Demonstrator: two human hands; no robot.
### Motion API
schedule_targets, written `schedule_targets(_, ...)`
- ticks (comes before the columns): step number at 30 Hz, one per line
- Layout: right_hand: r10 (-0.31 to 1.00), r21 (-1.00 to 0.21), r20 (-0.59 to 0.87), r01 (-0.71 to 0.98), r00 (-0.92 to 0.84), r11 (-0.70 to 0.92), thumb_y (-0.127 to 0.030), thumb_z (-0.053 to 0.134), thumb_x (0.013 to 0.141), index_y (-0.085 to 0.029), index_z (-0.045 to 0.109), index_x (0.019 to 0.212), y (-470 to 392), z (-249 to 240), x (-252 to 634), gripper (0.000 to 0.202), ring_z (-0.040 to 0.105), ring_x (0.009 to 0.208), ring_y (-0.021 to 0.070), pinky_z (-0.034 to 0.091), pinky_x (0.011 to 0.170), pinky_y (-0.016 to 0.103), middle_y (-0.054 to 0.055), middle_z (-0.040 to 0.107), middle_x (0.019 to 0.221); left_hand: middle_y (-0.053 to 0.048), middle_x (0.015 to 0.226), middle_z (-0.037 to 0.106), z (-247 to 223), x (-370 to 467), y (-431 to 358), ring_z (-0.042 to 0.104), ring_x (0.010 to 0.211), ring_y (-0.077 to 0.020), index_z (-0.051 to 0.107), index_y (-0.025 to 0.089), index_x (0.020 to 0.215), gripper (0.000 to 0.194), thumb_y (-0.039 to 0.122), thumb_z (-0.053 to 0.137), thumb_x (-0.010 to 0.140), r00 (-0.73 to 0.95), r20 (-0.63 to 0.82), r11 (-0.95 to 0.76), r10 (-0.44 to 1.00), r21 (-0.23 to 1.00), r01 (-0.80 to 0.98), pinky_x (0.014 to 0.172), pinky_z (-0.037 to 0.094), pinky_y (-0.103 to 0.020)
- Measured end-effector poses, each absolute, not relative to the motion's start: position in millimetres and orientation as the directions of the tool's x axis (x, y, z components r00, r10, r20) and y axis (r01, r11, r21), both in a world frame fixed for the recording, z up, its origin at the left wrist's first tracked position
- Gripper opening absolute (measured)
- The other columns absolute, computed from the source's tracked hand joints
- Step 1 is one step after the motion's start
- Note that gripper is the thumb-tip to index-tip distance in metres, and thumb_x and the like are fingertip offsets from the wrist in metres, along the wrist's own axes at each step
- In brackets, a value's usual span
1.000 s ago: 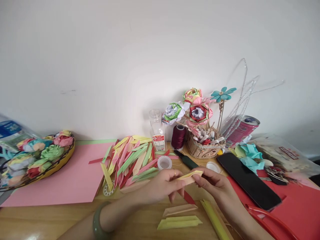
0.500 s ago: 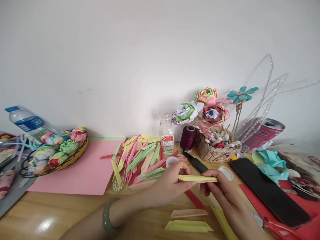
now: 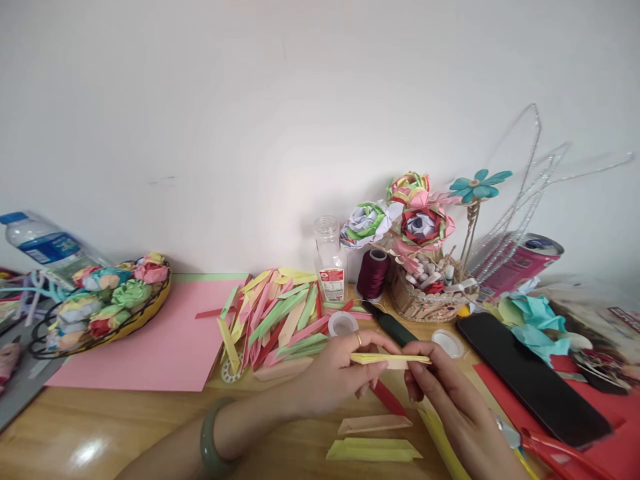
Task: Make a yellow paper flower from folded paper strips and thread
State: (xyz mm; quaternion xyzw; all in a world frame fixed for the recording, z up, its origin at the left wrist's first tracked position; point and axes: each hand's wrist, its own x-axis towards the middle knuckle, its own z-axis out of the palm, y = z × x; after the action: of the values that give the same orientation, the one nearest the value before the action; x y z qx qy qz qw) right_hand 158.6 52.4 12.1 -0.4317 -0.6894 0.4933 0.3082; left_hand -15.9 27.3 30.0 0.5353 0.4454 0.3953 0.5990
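Note:
Between my two hands is a thin stack of folded yellow paper strips (image 3: 390,359), held level above the table. My left hand (image 3: 353,363), with a ring on one finger, pinches the stack's left end. The right end sits between the thumb and fingers of my right hand (image 3: 434,377). A paler, peach-coloured piece shows just under the yellow edge. Below my hands, a folded peach strip (image 3: 375,424) and a few yellow folded strips (image 3: 374,449) lie on the table. A red strip (image 3: 389,399) lies partly hidden behind my fingers.
A pile of coloured folded strips (image 3: 280,320) lies left of my hands. Behind stand a glass jar (image 3: 331,267), a maroon thread spool (image 3: 373,275) and a basket of paper flowers (image 3: 425,303). A black phone (image 3: 530,380) and red-handled tool (image 3: 555,453) lie right.
The stack has tilted a little, so its layered edge shows more and a peach piece appears beneath it. Both hands keep their hold. The whole view has shifted slightly.

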Motion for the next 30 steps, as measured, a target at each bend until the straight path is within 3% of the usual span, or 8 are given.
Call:
schedule_targets(7, 0.902, -0.984, -0.047, 0.174, -0.43, 0.032, -0.045, 0.043, 0.087, -0.023, 0.054, 0.096, 48.3, 17.7, 158.9, 0.027, 0.046, 0.057, 0.0119, 0.037, 0.056, 0.023, -0.005, 0.048, 0.058, 0.006, 0.056, 0.044, 29.9, -13.8, 25.4, 0.042, 0.05, -0.0054, 0.057, 0.014, 0.094, 0.02, 0.028, 0.053, 0.081, 0.279, -0.097, 0.134, 0.955, 0.984, -0.118, 0.051, 0.037, -0.018)
schedule_targets(18, 0.916, -0.962, -0.12, -0.184, -0.382, -0.202, -0.036, 0.071, 0.067, -0.025, 0.074, 0.077, 48.2, 23.8, 163.3, 0.015, 0.048, 0.046, 0.0072, 0.037, 0.047, 0.019, -0.002, 0.06, 0.055, -0.001, 0.051, 0.059, 35.1, -15.6, 25.2, 0.05, 0.047, -0.0082, 0.073, 0.015, 0.082, 0.025, 0.032, 0.07, 0.064, 0.206, -0.187, 0.232, 0.961, 0.946, -0.226, 0.051, 0.041, -0.021)
schedule_targets(24, 0.919, -0.939, -0.202, -0.2, -0.338, -0.28, -0.04, 0.077, 0.057, -0.026, 0.075, 0.069, 46.3, 31.9, 160.4, 0.018, 0.04, 0.043, 0.0067, 0.03, 0.04, 0.019, -0.002, 0.053, 0.046, -0.002, 0.051, 0.061, 43.0, -16.5, 22.1, 0.051, 0.048, -0.0091, 0.073, 0.015, 0.086, 0.028, 0.034, 0.07, 0.065, 0.222, -0.214, 0.251, 0.951, 0.956, -0.154, 0.052, 0.042, -0.021)
schedule_targets(30, 0.918, -0.933, -0.23, -0.195, -0.323, -0.303, -0.039, 0.077, 0.057, -0.026, 0.075, 0.067, 46.7, 32.4, 160.8, 0.017, 0.031, 0.039, 0.0059, 0.028, 0.039, 0.022, -0.003, 0.049, 0.044, -0.001, 0.055, 0.063, 44.6, -19.6, 21.2, 0.053, 0.052, -0.0091, 0.073, 0.018, 0.088, 0.025, 0.03, 0.069, 0.067, 0.266, -0.217, 0.266, 0.939, 0.949, -0.168, 0.058, 0.045, -0.022)
